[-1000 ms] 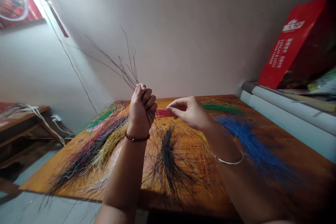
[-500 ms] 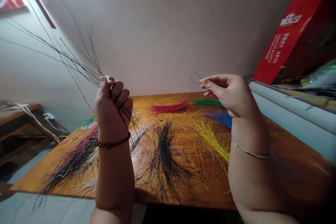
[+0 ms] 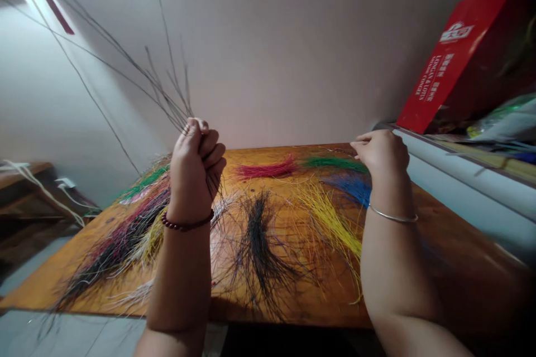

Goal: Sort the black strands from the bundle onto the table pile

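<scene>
My left hand (image 3: 199, 159) is closed round several long dark strands (image 3: 144, 72), which fan out up and to the left, with short ends hanging below the fist. Over the right back part of the table, my right hand (image 3: 383, 150) is pinched closed, and whatever is between its fingertips is too small to make out. Between my forearms a bundle of black strands (image 3: 260, 240) lies on the wooden table (image 3: 452, 268). Yellow strands (image 3: 335, 220) lie to its right, and blue strands (image 3: 349, 187) are just below my right hand.
Red strands (image 3: 266, 168) and green strands (image 3: 335, 163) lie at the table's back. Mixed coloured bundles (image 3: 125, 228) spread at the left. A red box (image 3: 452, 61) stands on the ledge at the right. Behind the table is a plain wall (image 3: 293, 56).
My left hand has moved right with its strands. My right hand has moved right and slightly down, its wrist turned; the thin loop at its fingertips no longer shows. The view has shifted slightly.
</scene>
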`<state>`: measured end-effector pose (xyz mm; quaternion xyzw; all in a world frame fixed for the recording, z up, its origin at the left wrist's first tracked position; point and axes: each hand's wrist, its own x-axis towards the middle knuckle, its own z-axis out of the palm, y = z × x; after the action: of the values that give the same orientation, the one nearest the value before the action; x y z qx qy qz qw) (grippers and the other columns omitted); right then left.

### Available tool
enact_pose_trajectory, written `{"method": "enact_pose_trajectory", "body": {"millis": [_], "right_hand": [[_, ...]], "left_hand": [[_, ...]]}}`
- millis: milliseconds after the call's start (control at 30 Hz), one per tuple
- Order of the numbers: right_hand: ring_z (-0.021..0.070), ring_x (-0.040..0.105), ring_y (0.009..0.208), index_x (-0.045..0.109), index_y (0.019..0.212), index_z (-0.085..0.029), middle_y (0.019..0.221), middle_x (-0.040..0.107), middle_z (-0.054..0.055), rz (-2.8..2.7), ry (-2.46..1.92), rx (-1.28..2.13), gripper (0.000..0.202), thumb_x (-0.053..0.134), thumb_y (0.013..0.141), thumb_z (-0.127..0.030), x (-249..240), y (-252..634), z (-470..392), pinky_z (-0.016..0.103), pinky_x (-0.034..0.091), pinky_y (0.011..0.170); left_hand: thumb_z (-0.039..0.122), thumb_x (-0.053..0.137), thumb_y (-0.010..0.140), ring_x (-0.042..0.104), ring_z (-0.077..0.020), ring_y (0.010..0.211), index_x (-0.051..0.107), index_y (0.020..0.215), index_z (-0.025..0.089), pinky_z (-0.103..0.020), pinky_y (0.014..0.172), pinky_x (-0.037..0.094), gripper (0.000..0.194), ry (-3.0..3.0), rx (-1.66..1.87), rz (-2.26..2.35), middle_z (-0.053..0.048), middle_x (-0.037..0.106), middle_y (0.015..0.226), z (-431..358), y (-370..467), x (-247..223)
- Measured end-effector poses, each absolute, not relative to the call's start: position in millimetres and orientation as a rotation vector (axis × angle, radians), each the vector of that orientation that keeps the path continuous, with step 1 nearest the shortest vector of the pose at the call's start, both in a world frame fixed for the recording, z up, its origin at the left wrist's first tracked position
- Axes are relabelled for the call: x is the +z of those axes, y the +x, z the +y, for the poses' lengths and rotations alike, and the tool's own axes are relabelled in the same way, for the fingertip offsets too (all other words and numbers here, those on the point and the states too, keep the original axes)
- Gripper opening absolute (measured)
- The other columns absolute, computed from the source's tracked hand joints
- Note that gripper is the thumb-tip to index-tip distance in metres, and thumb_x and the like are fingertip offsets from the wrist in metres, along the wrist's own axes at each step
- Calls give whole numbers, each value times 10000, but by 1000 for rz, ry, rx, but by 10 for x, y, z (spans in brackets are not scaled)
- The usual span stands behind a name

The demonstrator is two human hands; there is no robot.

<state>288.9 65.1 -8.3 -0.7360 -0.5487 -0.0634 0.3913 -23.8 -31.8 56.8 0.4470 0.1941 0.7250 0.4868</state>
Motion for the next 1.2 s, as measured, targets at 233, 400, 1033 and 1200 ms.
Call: {"method": "enact_pose_trajectory", "body": {"millis": [233,400,1033,1200], "right_hand": [[133,638,572,594,1265,-141,1187,642,145,-1521,-1208,290,496,620,815,-350,60,2265,562,326,537,621],[94,591,528,624,1247,-146,1190,641,152,-1599,-861,821,558,659,789,-463,165,1740,341,256,462,429],[49,498,474,749,842,-157,853,723,74,-1316,-653,991,312,729,701,-435,79,1563,458,193,402,416],[56,506,504,747,868,-156,845,717,76,-1327,-655,980,328,711,715,-444,91,1546,437,191,390,427]], "left_hand": [[552,566,835,192,-27,383,500,894,200,-130,321,98,363,1140,1430,661,85,286,580,113,-31,266],[395,549,889,160,-29,396,425,790,197,-125,339,88,254,1219,1344,667,86,220,595,213,151,95],[439,538,884,220,-29,401,424,735,183,-135,362,191,317,1288,1580,764,89,262,563,219,360,-30],[487,549,869,213,-31,399,454,781,188,-147,354,184,326,1261,1662,711,89,257,573,238,364,-37]]}}
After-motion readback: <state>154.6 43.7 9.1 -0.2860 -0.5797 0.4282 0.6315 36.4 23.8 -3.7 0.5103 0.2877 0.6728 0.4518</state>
